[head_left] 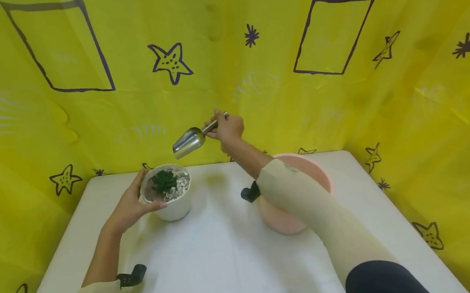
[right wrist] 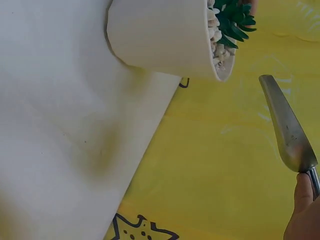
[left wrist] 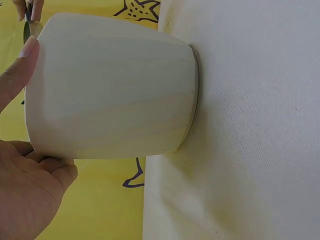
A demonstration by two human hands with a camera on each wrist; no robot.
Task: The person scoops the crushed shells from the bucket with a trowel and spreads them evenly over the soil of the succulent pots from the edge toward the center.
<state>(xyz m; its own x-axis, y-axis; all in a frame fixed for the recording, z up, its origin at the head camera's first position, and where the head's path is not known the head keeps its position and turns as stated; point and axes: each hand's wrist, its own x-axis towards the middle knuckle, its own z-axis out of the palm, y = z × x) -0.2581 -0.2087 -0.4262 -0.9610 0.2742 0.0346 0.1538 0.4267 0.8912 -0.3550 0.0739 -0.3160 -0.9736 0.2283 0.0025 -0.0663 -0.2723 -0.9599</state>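
A white plant pot stands on the table at the left, holding a green succulent and pale pebbles. My left hand grips the pot at its upper side, the thumb at the near rim and the fingers round the far side. In the left wrist view, thumb and fingers of the left hand straddle the pot wall. My right hand holds a metal scoop by its handle. The scoop's mouth hangs above and right of the pot, tilted down toward it, apart from the rim.
A pink round tub stands at the right of the table, partly hidden beneath my right forearm. The white-covered table is backed by a yellow curtain with drawn stars, which also hangs along both sides.
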